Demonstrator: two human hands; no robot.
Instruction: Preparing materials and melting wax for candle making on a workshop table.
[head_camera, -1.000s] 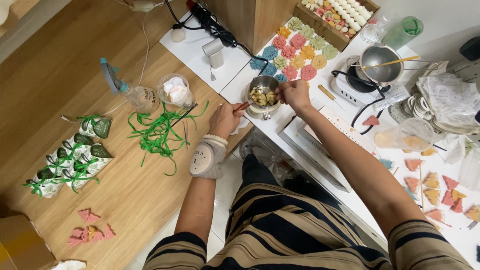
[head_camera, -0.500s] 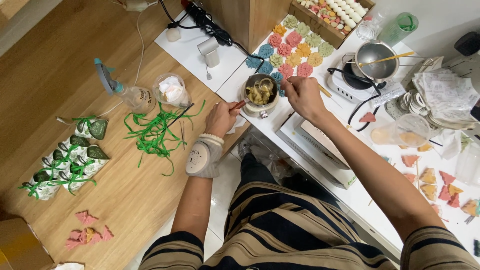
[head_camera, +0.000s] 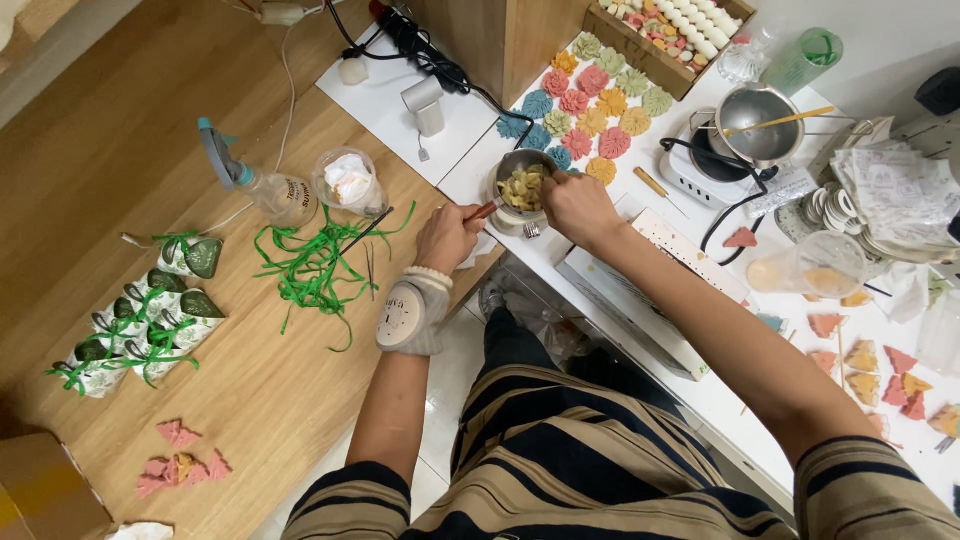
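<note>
Left hand (head_camera: 447, 238) grips the small steel melting pot's (head_camera: 522, 190) handle, pointing eight o'clock; right hand (head_camera: 575, 207) clasps its rim.

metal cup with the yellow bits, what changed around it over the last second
Little changed. The right hand, which a second ago rested at the rim of the metal cup, has slid down its near side, the fingers now against the wall. The left hand kept its hold on the cup's handle, and the cup stayed put, the yellow pieces inside. The green ribbons lie as before.
</note>
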